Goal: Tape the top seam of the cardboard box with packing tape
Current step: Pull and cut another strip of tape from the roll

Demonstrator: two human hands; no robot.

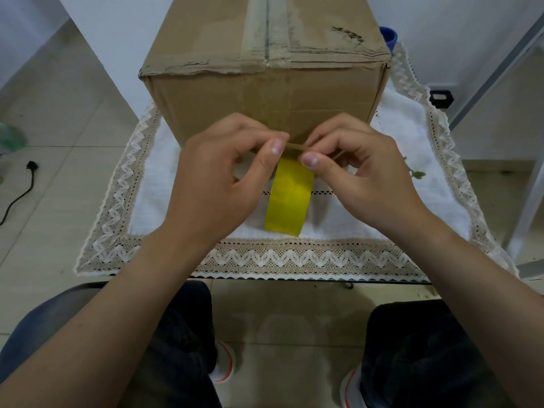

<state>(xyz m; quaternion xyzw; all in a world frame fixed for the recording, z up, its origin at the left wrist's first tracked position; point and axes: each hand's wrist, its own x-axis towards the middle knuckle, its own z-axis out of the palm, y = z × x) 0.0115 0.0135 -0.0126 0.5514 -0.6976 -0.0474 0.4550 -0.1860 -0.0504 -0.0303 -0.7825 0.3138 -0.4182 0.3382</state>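
Note:
A brown cardboard box (206, 92) stands on a small table, its top seam (267, 30) running away from me under a strip of clear tape that continues down the near face. A yellow roll of packing tape (290, 198) hangs on edge in front of the box's lower near face. My left hand (217, 178) and my right hand (362, 172) pinch the tape together at the top of the roll, thumbs and forefingers almost touching. The stretch of tape between the fingertips is thin and hard to make out.
A white cloth with a lace border (265, 259) covers the table. A blue object (388, 36) peeks out behind the box's right corner. A black cable (20, 192) lies on the tiled floor at left. My knees and shoes show below the table edge.

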